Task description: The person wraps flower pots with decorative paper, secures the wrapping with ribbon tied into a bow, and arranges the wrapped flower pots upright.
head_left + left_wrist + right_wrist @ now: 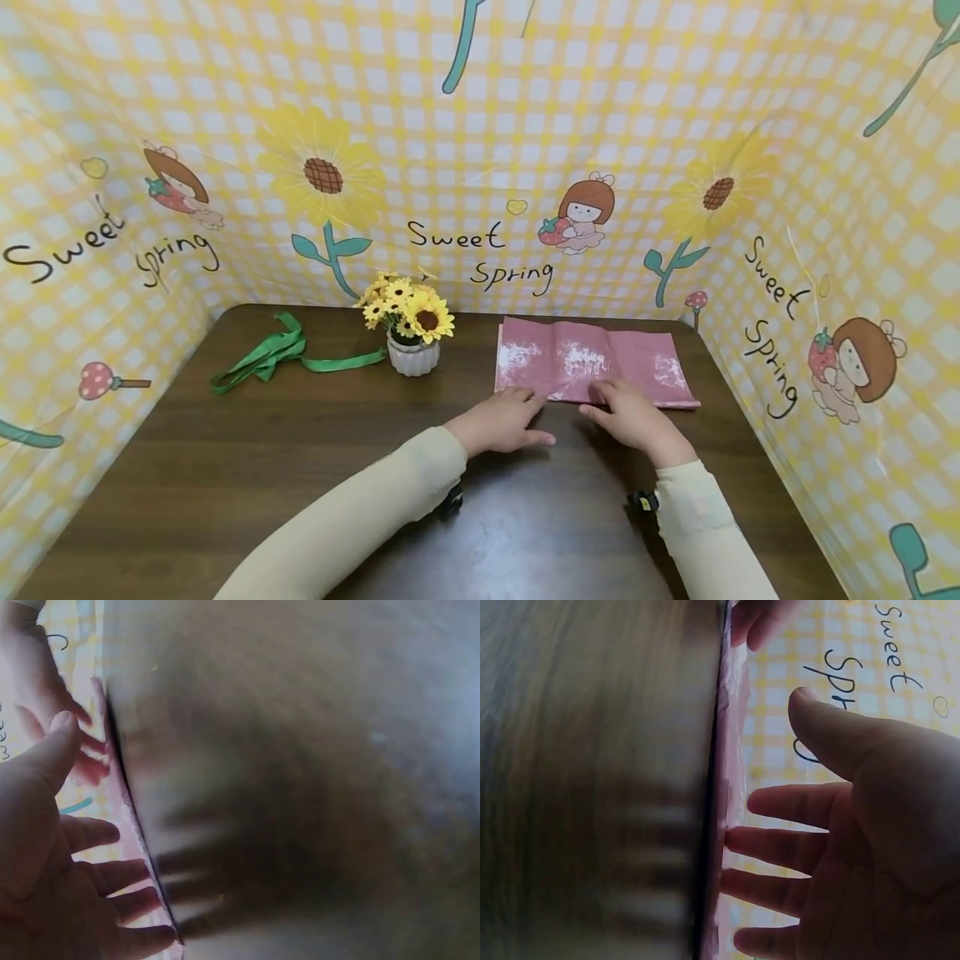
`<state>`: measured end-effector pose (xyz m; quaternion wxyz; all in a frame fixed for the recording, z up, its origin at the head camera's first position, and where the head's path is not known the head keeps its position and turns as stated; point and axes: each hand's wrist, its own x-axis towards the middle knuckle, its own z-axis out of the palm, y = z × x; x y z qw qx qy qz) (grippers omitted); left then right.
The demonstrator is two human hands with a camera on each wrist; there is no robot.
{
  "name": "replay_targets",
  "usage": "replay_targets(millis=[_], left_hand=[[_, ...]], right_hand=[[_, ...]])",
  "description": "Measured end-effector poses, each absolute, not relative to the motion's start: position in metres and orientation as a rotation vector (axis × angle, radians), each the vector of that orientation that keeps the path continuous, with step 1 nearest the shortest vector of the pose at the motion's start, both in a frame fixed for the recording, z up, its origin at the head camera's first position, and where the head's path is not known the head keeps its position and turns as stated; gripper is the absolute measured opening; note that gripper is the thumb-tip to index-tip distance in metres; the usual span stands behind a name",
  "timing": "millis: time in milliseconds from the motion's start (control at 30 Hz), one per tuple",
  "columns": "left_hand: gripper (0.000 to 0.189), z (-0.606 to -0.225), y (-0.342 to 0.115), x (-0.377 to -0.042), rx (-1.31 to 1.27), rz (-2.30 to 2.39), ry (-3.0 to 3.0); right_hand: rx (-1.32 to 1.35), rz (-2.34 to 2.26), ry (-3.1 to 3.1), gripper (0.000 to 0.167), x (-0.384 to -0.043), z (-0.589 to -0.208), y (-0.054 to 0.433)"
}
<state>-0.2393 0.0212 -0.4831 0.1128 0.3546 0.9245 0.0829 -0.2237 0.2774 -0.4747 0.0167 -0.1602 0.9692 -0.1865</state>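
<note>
A folded pink sheet with a glossy, plastic-like surface (577, 354) lies flat at the back right of the table. My left hand (504, 421) is at its near left edge, fingers extended and thumb apart. At the middle of the same near edge is my right hand (630, 417), its fingers spread toward the sheet. In the left wrist view the left fingertips (154, 937) reach the sheet's pink edge (129, 810). The right wrist view has the straight right fingers (780, 847) right at that edge (724, 765), with nothing gripped.
Left of the sheet stands a white ribbed pot (414, 357) of yellow artificial sunflowers (408, 308). A loose green ribbon (270, 354) lies farther left on the dark wooden table (300, 467). Yellow checked cloth (465, 150) walls in the table's back and sides.
</note>
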Motion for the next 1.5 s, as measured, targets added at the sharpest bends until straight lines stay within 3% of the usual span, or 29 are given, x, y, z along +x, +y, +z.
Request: replay_targets(millis=[300, 633, 933, 1233, 1500], left_hand=[[0.080, -0.477, 0.026, -0.246, 0.920, 0.111, 2.816], [0.036, -0.474, 0.060, -0.238, 1.171, -0.114, 2.882], [0.035, -0.474, 0.074, -0.226, 1.046, -0.219, 2.842], [0.021, -0.472, 0.075, -0.229, 1.120, -0.285, 2.876], [0.013, -0.473, 0.075, -0.240, 1.105, -0.140, 2.887]], right_hand=[[-0.566, -0.439, 3.003, 0.042, -0.218, -0.475, 0.269], [-0.595, -0.090, 3.036, 0.046, -0.198, -0.467, 0.234], [-0.517, -0.157, 2.932, 0.050, -0.188, -0.460, 0.227], [-0.543, -0.131, 2.923, 0.062, -0.174, -0.458, 0.210], [-0.597, -0.417, 2.754, 0.052, -0.175, -0.445, 0.222]])
